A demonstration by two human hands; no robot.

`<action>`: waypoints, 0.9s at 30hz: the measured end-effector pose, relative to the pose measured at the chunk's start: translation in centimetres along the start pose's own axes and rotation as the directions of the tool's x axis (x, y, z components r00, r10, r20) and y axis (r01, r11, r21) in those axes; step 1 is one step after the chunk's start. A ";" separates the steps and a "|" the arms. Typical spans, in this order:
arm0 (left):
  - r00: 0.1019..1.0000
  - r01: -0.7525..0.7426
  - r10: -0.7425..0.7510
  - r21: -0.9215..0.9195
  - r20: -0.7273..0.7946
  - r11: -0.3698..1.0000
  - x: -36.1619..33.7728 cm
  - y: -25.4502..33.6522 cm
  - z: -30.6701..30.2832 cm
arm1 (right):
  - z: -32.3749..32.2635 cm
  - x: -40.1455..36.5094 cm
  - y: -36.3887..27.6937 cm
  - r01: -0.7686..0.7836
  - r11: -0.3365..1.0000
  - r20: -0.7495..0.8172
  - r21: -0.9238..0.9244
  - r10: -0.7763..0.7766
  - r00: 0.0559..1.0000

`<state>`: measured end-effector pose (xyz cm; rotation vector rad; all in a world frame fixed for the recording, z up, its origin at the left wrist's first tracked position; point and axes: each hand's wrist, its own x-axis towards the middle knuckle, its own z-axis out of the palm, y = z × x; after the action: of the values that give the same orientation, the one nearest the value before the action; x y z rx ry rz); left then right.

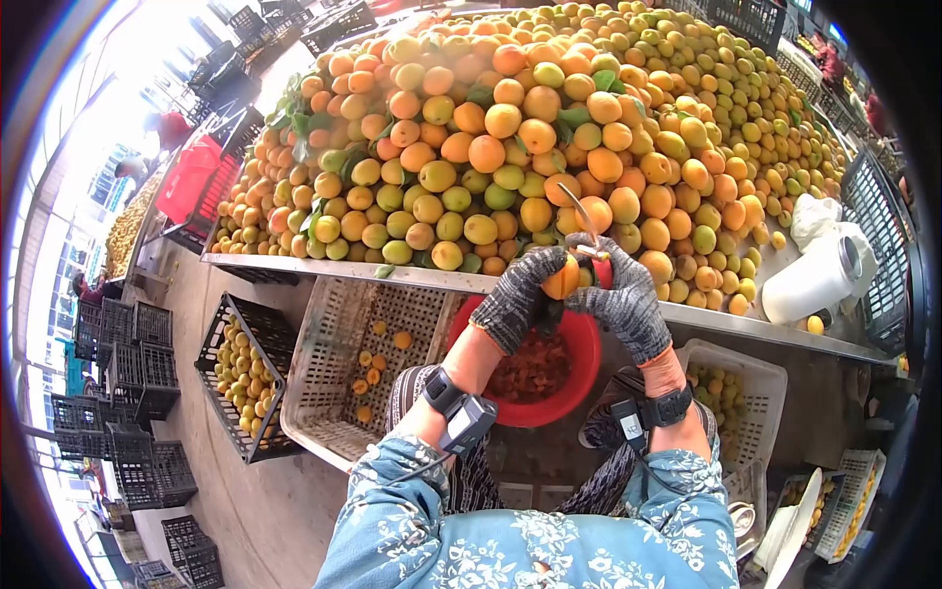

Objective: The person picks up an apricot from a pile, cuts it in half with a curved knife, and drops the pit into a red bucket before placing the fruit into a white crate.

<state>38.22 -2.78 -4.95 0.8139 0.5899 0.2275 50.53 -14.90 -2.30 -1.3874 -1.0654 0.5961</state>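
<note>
Both hands wear dark grey knitted gloves and meet over the front edge of a large heap of apricots (pixel 491 123). Closed around one orange apricot (pixel 561 281) is my left hand (pixel 520 297). My right hand (pixel 628 306) grips a red-handled tool (pixel 602 269) with a thin curved metal blade pointing up and away; its exact kind is hard to make out. Handle and fruit sit close together, and the fingers partly hide where they meet. Directly below is a red basin (pixel 586 368) holding small orange-brown pieces.
A pale plastic crate (pixel 324 378) with a few apricots stands left of the basin, beside a black crate (pixel 235 432) of fruit. Another pale crate (pixel 765 407) is at right. The table's metal edge (pixel 422 280) runs across. A white container (pixel 810 285) lies on the table.
</note>
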 end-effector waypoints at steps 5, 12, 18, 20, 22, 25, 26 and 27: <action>0.998 -0.006 -0.002 0.129 0.058 0.992 1.0 -0.7 -1.1 | 0.3 0.2 0.6 -0.042 0.999 0.012 -0.003 0.042 0.999; 0.997 -0.053 0.054 0.022 -0.052 0.998 -1.8 0.8 2.4 | 1.1 0.0 0.2 -0.023 1.000 -0.050 0.011 0.024 0.998; 0.971 0.153 -0.034 -0.500 0.238 0.852 -0.6 -0.1 0.2 | 1.0 -0.6 0.3 -0.175 0.697 -0.047 0.696 0.288 0.957; 0.926 0.144 0.067 -0.510 0.372 0.848 -0.8 0.2 0.0 | 0.4 -0.8 0.3 -0.145 0.446 0.025 0.883 0.264 0.964; 0.994 -0.040 0.096 -0.638 0.053 0.769 -0.8 0.1 0.7 | 0.1 -1.0 0.3 -0.132 0.452 0.023 0.882 0.240 0.971; 0.971 -0.160 0.214 -0.365 0.111 0.917 0.4 -0.7 -1.2 | 0.2 -1.2 -2.9 -0.226 0.756 0.028 0.615 0.265 0.964; 0.971 -0.157 0.210 -0.364 0.110 0.918 0.9 -1.4 -1.2 | 0.5 -1.1 -2.7 -0.184 0.905 0.035 0.384 0.185 0.982; 0.945 -0.317 0.324 -0.145 0.032 0.937 1.3 -1.9 -1.1 | 1.1 -1.0 -2.6 -0.145 0.935 0.050 0.324 0.136 0.989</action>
<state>38.64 -2.87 -7.46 0.7769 0.3810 0.5378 48.51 -15.61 -0.20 -1.1708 -0.8461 0.8586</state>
